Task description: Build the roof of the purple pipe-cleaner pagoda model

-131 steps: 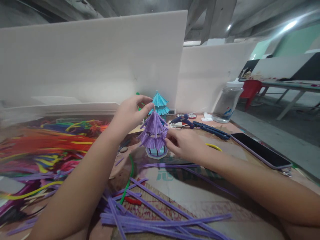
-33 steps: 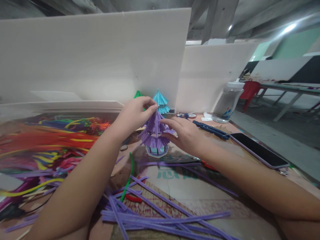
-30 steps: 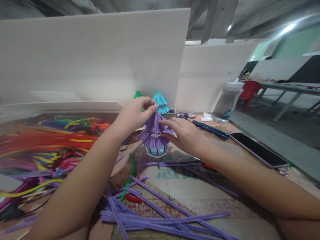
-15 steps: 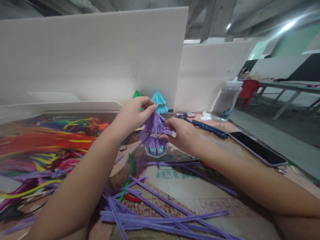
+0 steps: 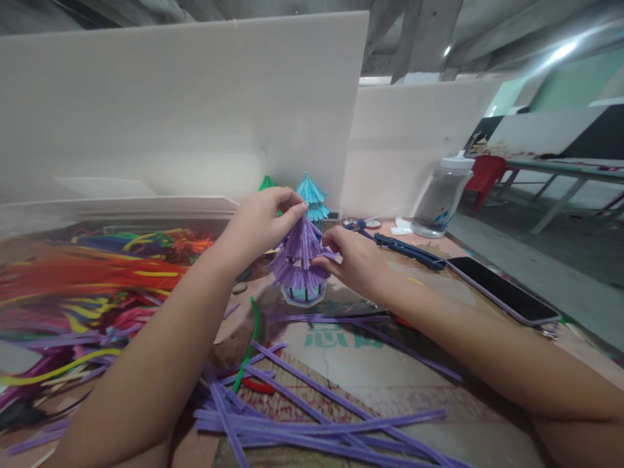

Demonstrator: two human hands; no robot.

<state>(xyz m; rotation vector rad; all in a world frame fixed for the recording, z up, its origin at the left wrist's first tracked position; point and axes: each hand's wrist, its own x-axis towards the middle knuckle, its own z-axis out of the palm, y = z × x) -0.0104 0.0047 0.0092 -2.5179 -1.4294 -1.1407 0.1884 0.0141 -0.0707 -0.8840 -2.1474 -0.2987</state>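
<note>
A small purple pagoda (image 5: 302, 250) made of pipe cleaners stands upright on a pale, many-sided base. My left hand (image 5: 270, 218) pinches the tip of its upper roof between thumb and fingers. At the pagoda's right side, my right hand (image 5: 353, 260) has its thumb and bent fingers closed on the edge of the roof tiers. Behind it stand a light blue pagoda (image 5: 312, 195) and a green one (image 5: 267, 182), both partly hidden. Loose purple pipe cleaners (image 5: 316, 426) lie crossed in front, with a green pipe cleaner (image 5: 254, 338) among them.
On the left is a heap of coloured pipe cleaners (image 5: 112, 273). To the right lie a dark blue cutter (image 5: 409, 252) and a phone (image 5: 502, 289), with a clear water bottle (image 5: 443, 198) behind. White boards (image 5: 185, 110) wall off the back.
My right hand has shifted slightly at the roof edge, and the pale bit seen by its fingers no longer shows. The pagoda has turned a little; my left hand keeps its place.
</note>
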